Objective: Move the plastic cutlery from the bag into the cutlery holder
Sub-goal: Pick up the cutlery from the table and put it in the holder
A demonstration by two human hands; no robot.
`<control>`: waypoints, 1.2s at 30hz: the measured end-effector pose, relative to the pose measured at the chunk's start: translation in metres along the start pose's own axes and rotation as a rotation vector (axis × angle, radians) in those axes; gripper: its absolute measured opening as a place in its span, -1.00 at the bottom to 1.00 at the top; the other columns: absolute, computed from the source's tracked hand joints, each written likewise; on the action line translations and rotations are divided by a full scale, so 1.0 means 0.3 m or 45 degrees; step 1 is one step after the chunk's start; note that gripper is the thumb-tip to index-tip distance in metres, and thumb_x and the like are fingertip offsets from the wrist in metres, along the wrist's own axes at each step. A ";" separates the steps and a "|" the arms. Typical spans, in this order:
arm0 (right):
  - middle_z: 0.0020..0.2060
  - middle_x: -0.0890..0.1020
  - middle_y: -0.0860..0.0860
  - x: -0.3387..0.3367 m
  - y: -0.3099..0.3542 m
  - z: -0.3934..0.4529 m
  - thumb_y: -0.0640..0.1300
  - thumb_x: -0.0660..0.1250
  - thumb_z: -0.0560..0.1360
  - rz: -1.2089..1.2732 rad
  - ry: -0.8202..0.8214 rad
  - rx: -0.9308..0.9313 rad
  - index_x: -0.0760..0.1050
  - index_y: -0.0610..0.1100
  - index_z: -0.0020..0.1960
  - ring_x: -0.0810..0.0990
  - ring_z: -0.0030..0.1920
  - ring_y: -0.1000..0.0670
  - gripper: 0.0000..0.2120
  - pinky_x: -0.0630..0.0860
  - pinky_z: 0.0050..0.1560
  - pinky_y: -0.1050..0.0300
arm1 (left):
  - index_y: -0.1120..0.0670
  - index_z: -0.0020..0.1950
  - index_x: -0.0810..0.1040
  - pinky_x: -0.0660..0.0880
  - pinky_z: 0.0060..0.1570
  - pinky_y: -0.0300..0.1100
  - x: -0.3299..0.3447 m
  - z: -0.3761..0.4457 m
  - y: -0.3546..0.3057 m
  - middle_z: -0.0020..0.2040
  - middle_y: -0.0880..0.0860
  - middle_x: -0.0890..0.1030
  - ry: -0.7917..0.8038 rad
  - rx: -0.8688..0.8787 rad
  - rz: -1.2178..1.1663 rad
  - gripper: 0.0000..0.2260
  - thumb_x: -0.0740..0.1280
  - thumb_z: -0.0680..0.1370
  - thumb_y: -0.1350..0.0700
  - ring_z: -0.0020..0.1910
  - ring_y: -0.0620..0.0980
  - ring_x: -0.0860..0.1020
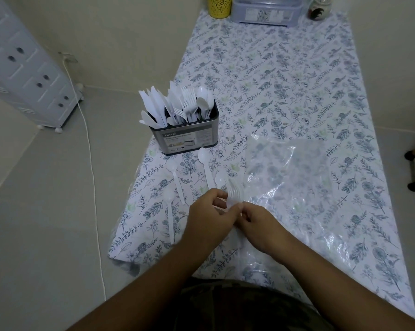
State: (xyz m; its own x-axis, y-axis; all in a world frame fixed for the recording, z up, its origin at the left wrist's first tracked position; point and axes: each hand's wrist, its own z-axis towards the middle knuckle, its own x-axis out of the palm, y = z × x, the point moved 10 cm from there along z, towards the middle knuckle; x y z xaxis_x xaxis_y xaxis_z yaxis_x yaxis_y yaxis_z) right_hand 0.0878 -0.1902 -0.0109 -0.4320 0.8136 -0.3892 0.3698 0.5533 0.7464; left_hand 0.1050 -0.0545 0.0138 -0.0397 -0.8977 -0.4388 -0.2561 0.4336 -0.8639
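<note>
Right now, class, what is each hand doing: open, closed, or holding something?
Left hand: fingers curled, holding the white plastic forks.
Right hand: fingers pinching the same forks.

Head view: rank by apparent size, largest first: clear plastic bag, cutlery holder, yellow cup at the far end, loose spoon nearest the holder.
1. clear plastic bag
2. cutlery holder
3. yellow cup, cut off by the top edge and farthest away, so unsure against the spoon
4. loose spoon

Fork handles [235,199] hidden by hands [228,216]; tines blurred.
</note>
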 end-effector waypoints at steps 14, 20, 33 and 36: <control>0.08 0.74 -0.14 0.026 -0.008 -0.018 -0.16 0.13 0.71 0.773 0.155 0.150 0.63 -0.16 0.20 0.72 0.13 -0.11 -0.70 0.59 0.26 -0.15 | 0.08 0.12 0.61 0.68 -0.24 0.10 0.023 0.033 0.056 -0.11 0.11 0.64 0.150 -0.161 -0.372 -0.77 0.52 0.49 0.15 -0.17 0.06 0.71; 0.12 0.71 -0.23 0.023 -0.036 -0.013 -0.18 0.24 0.68 0.811 0.217 0.152 0.58 -0.35 0.24 0.68 0.19 -0.21 -0.72 0.57 0.30 -0.18 | 0.02 0.09 0.60 0.68 -0.19 0.09 0.032 0.021 0.053 -0.09 0.08 0.63 0.244 -0.160 -0.435 -0.79 0.51 0.49 0.18 -0.13 0.06 0.70; 0.08 0.71 -0.27 0.012 -0.024 0.006 -0.20 0.25 0.68 0.675 0.189 0.119 0.58 -0.42 0.10 0.72 0.12 -0.16 -0.73 0.64 0.20 -0.03 | 0.06 0.14 0.62 0.68 -0.17 0.08 0.003 0.028 0.042 -0.03 0.03 0.64 0.214 -0.065 -0.324 -0.72 0.55 0.46 0.14 -0.12 0.02 0.68; 0.06 0.70 -0.29 -0.017 -0.010 0.023 -0.19 0.28 0.66 0.515 0.073 0.015 0.64 -0.34 0.06 0.72 0.11 -0.16 -0.77 0.65 0.19 -0.05 | 0.04 0.14 0.65 0.67 -0.10 -0.03 -0.026 0.032 0.011 -0.04 -0.07 0.66 0.143 0.043 -0.209 -0.71 0.55 0.44 0.09 -0.11 -0.08 0.67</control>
State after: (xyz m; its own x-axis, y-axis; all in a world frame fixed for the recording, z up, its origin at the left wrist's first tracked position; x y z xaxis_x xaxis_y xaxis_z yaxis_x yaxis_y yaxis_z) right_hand 0.0945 -0.1947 -0.0148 -0.2949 0.9549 -0.0341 0.5287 0.1928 0.8266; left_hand 0.1138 -0.0453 0.0118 -0.1082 -0.9588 -0.2625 -0.2359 0.2813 -0.9302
